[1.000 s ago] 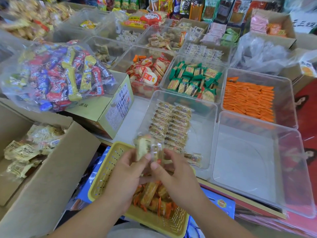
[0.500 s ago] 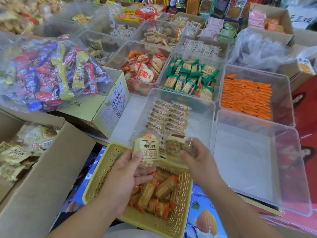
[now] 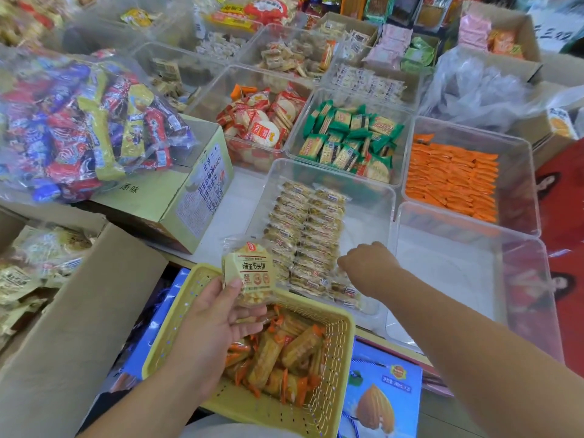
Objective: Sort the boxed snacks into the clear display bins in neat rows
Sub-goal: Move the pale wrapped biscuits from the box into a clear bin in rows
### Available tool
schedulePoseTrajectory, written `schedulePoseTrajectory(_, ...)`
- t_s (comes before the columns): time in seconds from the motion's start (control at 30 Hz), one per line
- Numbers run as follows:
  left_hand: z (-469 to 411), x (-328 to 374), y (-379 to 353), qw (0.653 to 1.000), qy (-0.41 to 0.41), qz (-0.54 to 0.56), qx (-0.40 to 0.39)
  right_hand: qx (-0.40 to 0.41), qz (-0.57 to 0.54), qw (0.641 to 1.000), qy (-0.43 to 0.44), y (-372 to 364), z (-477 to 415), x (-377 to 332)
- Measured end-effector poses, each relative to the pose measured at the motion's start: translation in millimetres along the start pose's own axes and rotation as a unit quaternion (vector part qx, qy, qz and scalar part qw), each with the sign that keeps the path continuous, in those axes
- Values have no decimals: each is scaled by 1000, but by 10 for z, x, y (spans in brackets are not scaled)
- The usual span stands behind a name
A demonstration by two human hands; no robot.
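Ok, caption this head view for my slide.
Left hand holds a pack while right hand reaches into the bin.

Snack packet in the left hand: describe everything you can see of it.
The snack packet is a clear plastic wrapper with a cream label printed in red and dark characters; pale round biscuits show through its lower part. It stands upright, label toward the camera, above the far rim of the yellow basket. The left hand pinches its bottom edge, thumb in front, fingers behind.

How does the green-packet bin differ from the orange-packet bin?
The green-packet bin holds a loose jumble; the orange-packet bin holds neat flat rows. The green bin's floor is covered; the orange bin shows a bare strip at right. Both are clear plastic.
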State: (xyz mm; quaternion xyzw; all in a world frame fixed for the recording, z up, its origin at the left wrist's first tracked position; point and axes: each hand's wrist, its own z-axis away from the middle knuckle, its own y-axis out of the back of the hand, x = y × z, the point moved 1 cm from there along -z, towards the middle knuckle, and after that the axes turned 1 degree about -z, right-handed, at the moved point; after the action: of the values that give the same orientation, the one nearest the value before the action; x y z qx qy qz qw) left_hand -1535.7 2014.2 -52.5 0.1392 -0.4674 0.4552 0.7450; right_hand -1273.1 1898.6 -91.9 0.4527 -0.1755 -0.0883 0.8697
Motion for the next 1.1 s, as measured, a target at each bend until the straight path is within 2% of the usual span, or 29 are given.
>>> schedulePoseTrajectory(0.17, 5, 14, 82, 1000, 7, -4, 6, -105, -103, 988, -41, -142, -204, -4)
schedulePoseTrajectory(0.47, 51, 102, 118, 1000, 5, 16, -18, -172, -162, 968, -81, -229, -334, -155)
schedulePoseTrajectory(0.63, 85, 153, 124, 999, -16, 6, -30, -136, -219, 962, -87, -89, -246, -146)
schedulePoseTrajectory(0.7, 98, 186, 108, 999, -39, -22, -26, -81, -261, 956, -104, 94, -134, -100)
schedulePoseTrajectory(0.77, 93, 204, 97, 995, -68, -71, -11, 17, -318, 940, -120, 286, 7, -98)
schedulePoseTrajectory(0.8, 83, 210, 91, 989, -89, -116, 2, 56, -393, 912, -104, 383, 105, -155)
schedulePoseTrajectory(0.83, 78, 225, 76, 977, -118, -175, 12, 70, -525, 844, -84, 479, 230, -235)
schedulePoseTrajectory(0.9, 77, 267, 10, 931, -210, -297, 5, -13, -791, 612, -20, 630, 459, -418)
schedulePoseTrajectory(0.93, 69, 279, -36, 901, -259, -348, -11, -68, -857, 510, 24, 655, 543, -482)
schedulePoseTrajectory(0.97, 62, 284, -87, 869, -296, -395, -30, -102, -885, 450, 64, 661, 614, -536)
schedulePoseTrajectory(1.0, 50, 280, -137, 841, -321, -432, -50, -108, -899, 416, 84, 653, 661, -572)
schedulePoseTrajectory(1.03, 39, 279, -179, 819, -335, -460, -68, -98, -906, 402, 85, 635, 689, -579)
schedulePoseTrajectory(1.1, -6, 279, -223, 796, -342, -490, -96, -54, -914, 400, 41, 556, 673, -525)
